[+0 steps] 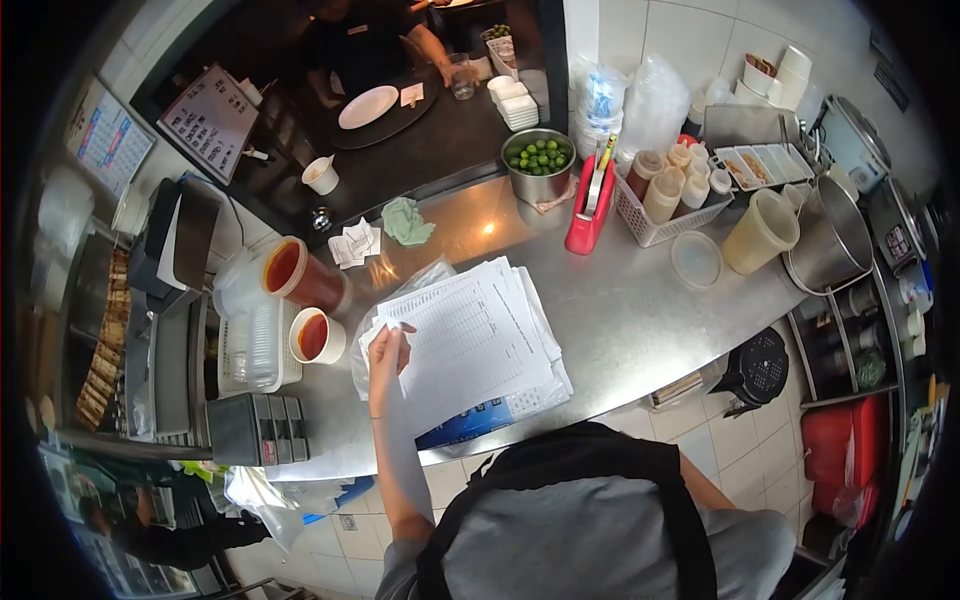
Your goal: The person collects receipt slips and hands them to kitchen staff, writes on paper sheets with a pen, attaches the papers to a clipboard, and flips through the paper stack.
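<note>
My left hand [388, 352] is at the left edge of a stack of printed sheets [470, 340], its fingers pinched on the paper. Tables and lines of text cover the top sheet, too small to read. Under the sheets lie a clear plastic bag and a blue-and-white printed packet [485, 415]. Only part of my right arm [705, 485] shows at my side; the right hand is hidden by my body. Left of the papers stand a white cup of red sauce [318, 336] and a larger tub of red sauce [305, 273].
On the steel counter [620, 320] are a pot of green limes [540, 165], a red tape dispenser [592, 205], a basket of sauce bottles [655, 215] and a drawer box [258, 430]. Beyond the pass window, another person [370, 50] stands near a white plate [367, 107].
</note>
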Motion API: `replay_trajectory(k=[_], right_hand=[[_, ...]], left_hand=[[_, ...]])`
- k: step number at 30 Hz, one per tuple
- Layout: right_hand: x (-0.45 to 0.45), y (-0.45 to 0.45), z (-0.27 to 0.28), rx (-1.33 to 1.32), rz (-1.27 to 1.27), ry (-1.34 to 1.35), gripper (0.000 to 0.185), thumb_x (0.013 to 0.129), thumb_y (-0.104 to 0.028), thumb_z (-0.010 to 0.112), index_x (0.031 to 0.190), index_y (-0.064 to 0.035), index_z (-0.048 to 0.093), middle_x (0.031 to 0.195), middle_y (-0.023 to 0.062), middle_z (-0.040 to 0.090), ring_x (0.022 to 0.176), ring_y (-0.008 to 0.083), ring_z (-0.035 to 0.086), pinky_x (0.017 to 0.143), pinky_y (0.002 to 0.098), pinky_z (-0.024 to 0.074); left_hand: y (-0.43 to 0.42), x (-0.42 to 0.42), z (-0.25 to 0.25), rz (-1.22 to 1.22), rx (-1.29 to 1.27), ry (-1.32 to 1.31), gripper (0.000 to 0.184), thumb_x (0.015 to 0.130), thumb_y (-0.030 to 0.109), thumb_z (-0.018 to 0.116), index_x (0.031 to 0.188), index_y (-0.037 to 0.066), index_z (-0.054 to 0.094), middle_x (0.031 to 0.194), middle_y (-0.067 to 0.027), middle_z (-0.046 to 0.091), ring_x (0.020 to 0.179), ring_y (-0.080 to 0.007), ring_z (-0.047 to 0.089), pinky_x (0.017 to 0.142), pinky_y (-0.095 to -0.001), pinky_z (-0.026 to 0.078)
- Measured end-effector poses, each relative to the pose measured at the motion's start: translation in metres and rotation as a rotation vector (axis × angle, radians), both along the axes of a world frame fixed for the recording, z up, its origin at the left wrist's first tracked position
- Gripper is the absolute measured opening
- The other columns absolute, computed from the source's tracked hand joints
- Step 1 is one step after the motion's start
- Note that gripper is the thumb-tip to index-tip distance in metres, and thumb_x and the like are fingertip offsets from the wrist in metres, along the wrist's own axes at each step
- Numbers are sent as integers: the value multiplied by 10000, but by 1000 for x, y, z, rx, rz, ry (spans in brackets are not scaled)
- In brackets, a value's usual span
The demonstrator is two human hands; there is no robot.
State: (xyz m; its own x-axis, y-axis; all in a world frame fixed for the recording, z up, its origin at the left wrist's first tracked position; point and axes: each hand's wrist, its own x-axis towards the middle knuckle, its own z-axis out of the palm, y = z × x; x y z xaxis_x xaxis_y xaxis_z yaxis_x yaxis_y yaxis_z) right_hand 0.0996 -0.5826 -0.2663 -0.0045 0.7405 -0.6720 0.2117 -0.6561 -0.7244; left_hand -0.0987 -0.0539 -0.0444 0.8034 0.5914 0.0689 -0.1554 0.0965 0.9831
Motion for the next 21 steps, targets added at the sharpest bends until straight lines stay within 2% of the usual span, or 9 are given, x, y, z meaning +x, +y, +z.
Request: replay_trajectory(k=[2, 4, 5, 8, 11, 12, 13, 15, 21], right_hand=[[6, -10, 4, 11, 203, 54, 634, 818, -354, 542, 1364, -157, 285, 1204, 149, 529, 1016, 259, 565, 936, 340, 392], [24, 37, 118, -73, 542, -73, 500, 814, -367, 545, 1239, -125, 442, 1068, 168, 584, 969, 298, 577, 879, 363, 422], [31, 63, 166, -35, 581, -214, 452, 812, -374, 547, 1177, -109, 520, 1001, 177, 611, 946, 317, 582, 851, 374, 437], [46, 150, 227, 75, -7, -415, 311, 865, -341, 505, 927, -67, 639, 813, 143, 649, 766, 278, 624, 657, 354, 475], [64, 259, 202, 890, -328, -302, 348, 879, -300, 520, 1082, -24, 579, 839, 114, 631, 778, 246, 610, 703, 335, 468], [69, 294, 199, 870, -417, -238, 434, 865, -263, 566, 1209, -5, 505, 1106, 154, 579, 1017, 227, 556, 875, 326, 429], [74, 330, 189, 981, -462, -654, 477, 822, -240, 612, 1222, -9, 494, 1103, 171, 572, 1040, 280, 539, 906, 351, 413], [86, 380, 172, 790, -543, -735, 511, 760, -228, 670, 1202, -25, 515, 1081, 178, 575, 1043, 319, 523, 921, 367, 401], [96, 418, 155, 776, -495, -558, 421, 685, -200, 729, 1075, -109, 598, 1064, 136, 597, 1050, 296, 547, 880, 403, 417]], left_hand=[[-6, 20, -6, 200, 487, 108, 207, 917, 208, 520, 839, 19, 553, 538, 13, 435, 444, -30, 358, 420, -208, 285], [-19, 36, 21, 107, 592, 446, 186, 874, 186, 590, 794, 18, 584, 590, 53, 452, 523, -31, 406, 448, -214, 318], [-17, 46, 8, 76, 672, 442, 219, 851, 220, 611, 773, 16, 587, 572, -33, 503, 496, -112, 473, 459, -264, 357], [-23, 58, -32, 150, 908, 436, 274, 816, 282, 635, 750, 19, 598, 570, -155, 558, 482, -271, 548, 478, -350, 404], [-29, 60, -34, 199, 1001, 487, 294, 810, 313, 633, 752, 26, 603, 582, -175, 567, 504, -331, 555, 485, -381, 411], [-30, 59, -34, 198, 1006, 516, 300, 810, 322, 631, 754, 28, 604, 584, -177, 571, 512, -342, 557, 487, -388, 413], [-32, 59, -34, 199, 1020, 522, 299, 809, 323, 630, 762, 28, 607, 586, -177, 573, 517, -342, 562, 493, -391, 419], [-32, 58, -34, 205, 1051, 533, 299, 807, 325, 628, 779, 28, 613, 589, -179, 577, 527, -342, 571, 505, -395, 432], [-31, 57, -44, 287, 1117, 386, 259, 786, 277, 643, 811, 23, 602, 649, -181, 595, 560, -341, 586, 519, -377, 445]])
